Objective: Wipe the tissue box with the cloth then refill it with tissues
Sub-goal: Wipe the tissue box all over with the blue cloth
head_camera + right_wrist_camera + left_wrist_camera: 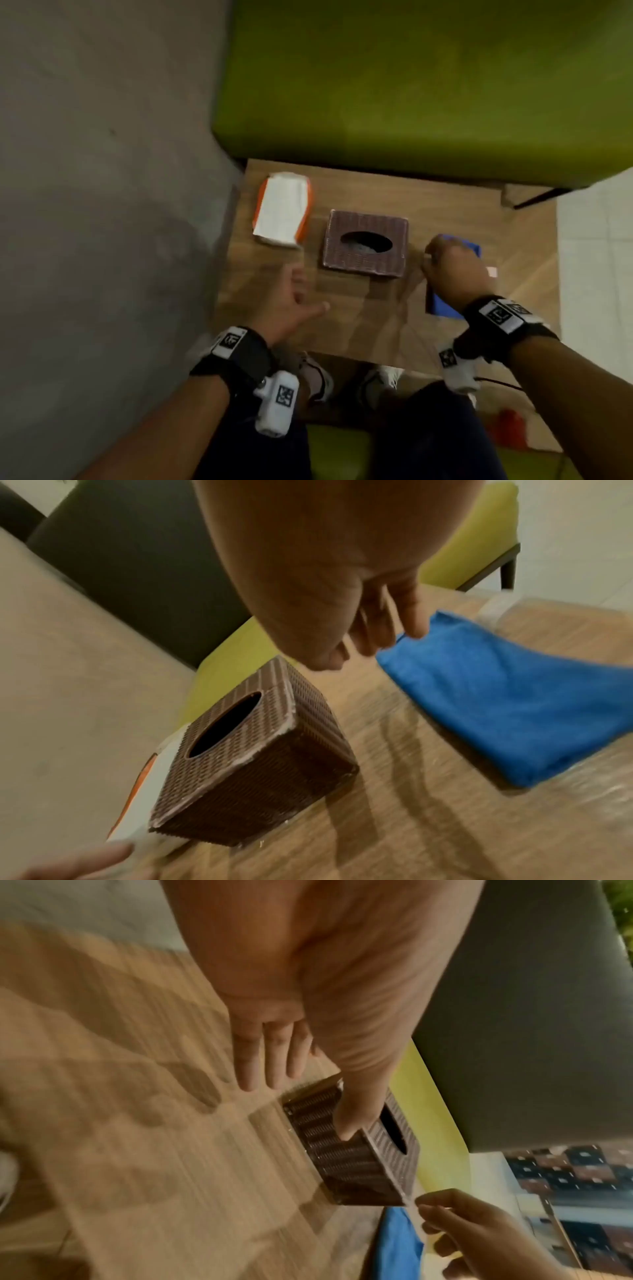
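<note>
A brown woven tissue box [364, 243] with a dark oval opening stands in the middle of the wooden table [359, 318]. A white tissue pack [281, 209] with orange edges lies to its left. A blue cloth [507, 704] lies flat to the box's right. My right hand [369, 647] hovers over the cloth's near corner with curved fingers; one fingertip [416, 628] touches that corner and the thumb stays clear. My left hand [308, 291] hangs above the table in front of the box, fingers [253, 1064] straight and holding nothing.
A green upholstered seat [411, 85] sits just behind the table. A grey wall [102, 171] runs along the left. A small pale tag [492, 271] lies on the table's right side. My shoes [322, 377] show below the near edge.
</note>
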The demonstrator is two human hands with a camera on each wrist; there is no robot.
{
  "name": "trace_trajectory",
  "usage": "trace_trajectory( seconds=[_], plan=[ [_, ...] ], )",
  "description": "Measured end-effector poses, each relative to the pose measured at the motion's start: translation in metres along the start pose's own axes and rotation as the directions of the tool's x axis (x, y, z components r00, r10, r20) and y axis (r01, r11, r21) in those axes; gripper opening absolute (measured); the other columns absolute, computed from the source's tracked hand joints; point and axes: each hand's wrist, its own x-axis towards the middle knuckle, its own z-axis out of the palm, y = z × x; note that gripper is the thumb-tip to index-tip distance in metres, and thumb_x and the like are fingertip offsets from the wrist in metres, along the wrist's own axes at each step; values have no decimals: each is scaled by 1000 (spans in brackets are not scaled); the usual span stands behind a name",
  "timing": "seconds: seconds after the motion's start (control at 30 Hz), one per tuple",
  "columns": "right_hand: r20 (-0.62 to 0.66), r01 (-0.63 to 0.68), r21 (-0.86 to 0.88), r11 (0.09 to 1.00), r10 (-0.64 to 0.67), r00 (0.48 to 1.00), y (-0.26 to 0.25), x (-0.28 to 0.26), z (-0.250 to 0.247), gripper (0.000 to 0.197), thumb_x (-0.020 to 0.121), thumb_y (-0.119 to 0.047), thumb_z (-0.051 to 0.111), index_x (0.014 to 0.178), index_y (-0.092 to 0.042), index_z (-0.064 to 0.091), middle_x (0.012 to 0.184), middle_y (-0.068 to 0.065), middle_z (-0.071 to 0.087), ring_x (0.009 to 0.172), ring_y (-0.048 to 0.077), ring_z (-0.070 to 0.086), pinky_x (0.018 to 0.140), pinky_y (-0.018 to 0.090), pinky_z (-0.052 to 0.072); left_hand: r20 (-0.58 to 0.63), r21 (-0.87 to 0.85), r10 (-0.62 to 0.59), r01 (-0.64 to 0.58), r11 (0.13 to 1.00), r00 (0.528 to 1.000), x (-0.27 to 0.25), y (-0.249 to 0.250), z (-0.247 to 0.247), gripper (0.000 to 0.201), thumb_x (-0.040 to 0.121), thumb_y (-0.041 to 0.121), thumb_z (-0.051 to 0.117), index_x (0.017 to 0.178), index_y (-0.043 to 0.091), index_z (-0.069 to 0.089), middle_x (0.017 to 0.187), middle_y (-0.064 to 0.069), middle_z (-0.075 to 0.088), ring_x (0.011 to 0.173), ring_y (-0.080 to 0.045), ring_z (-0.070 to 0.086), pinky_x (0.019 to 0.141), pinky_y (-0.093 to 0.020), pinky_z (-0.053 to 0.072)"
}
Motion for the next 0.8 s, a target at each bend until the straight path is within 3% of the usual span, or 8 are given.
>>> trace_trajectory(
  seconds=[0.1,0.23,0.3,0.37,0.47,0.63,0.7,0.8],
  plan=[
    [-232,-94,-75,993,75,970,29,14,24,33,93,-23,72,112,0,60,110,32,59,99,53,59,79,54,51,-10,119,135,-133,984,991,44,-5,11,109,73,16,99,160,18,33,153,0,49,138,-16,52,106,-22,47],
    [-182,-227,-132,965,201,962,64,14,56,60,90,-48,72,129,-7,51,128,30,48,114,50,50,93,61,50,68,249,277,-285,926,958,87,-4,13,141,65,31,104,170,30,11,170,17,31,151,0,36,124,-27,34],
    [-255,-176,-138,975,137,957,73,12,64,57,91,-47,70,130,-9,51,127,28,47,111,47,48,94,59,49,124,261,343,-364,894,931,102,-3,12,148,61,30,105,171,35,5,160,38,25,144,23,28,120,-9,29],
    [-297,-130,-121,984,89,951,78,7,71,55,93,-43,68,136,-12,51,130,26,46,113,44,46,96,57,46,151,260,376,-403,877,914,114,-4,12,154,60,26,105,170,40,-1,152,47,19,139,32,23,110,4,25],
    [-350,-76,-137,988,23,937,88,3,79,53,94,-27,67,143,-13,52,131,27,45,113,46,45,95,60,46,175,210,403,-434,876,898,123,-7,13,155,59,18,105,165,53,-4,148,52,22,138,32,28,105,5,30],
    [-404,5,-136,991,-60,913,98,1,80,42,95,-10,57,137,-12,62,127,24,49,110,44,48,81,50,48,162,202,553,-576,792,817,124,-12,18,140,61,21,103,169,31,15,155,35,33,140,25,35,108,0,36],
    [-424,66,-53,996,-82,902,103,2,79,42,96,-8,55,136,-12,65,125,24,52,109,44,52,85,47,47,119,219,602,-613,760,789,118,-19,24,134,59,26,104,166,27,23,156,26,39,139,23,38,110,-2,37],
    [-510,108,174,979,-4,860,104,-9,71,44,94,-5,58,136,-15,68,114,15,54,101,39,58,87,38,43,46,184,619,-616,766,784,101,-31,34,131,56,32,104,160,36,26,147,36,38,129,29,41,103,0,39]
  ],
)
